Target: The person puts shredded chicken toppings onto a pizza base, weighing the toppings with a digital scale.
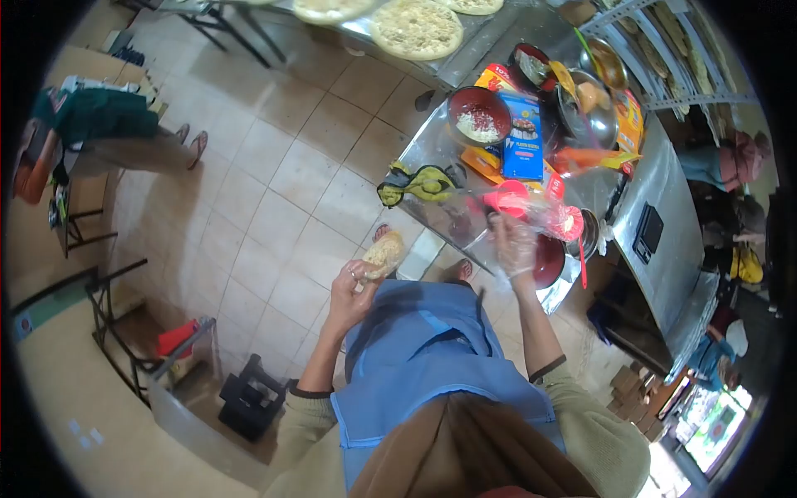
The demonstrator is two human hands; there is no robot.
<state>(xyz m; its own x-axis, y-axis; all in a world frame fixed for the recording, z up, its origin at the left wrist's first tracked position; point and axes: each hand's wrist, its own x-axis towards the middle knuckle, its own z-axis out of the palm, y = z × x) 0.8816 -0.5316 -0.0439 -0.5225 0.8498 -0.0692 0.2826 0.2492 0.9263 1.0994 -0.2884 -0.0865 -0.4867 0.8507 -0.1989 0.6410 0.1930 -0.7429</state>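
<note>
My left hand (352,290), with a ring on one finger, is closed around an oval, pale-tan piece of bread (386,254) with a crumbly-looking top, held out over the floor. My right hand (515,247) seems to be in a clear plastic glove and is smeared by motion, so its fingers do not show clearly. It hovers beside a dark red bowl (549,262) at the table's near edge. Close above it lie a pink-red scoop or cup (506,199) and clear plastic wrapping. A red-handled utensil (583,264) leans by a metal bowl.
On the foil-covered table (427,149) are a bowl of white shreds (480,116), a blue packet (520,137), a large steel bowl (588,112) and a yellow-black cloth (419,183). Flatbreads (417,30) lie on the far table. A black scale (648,232) sits right; another person (108,124) stands left.
</note>
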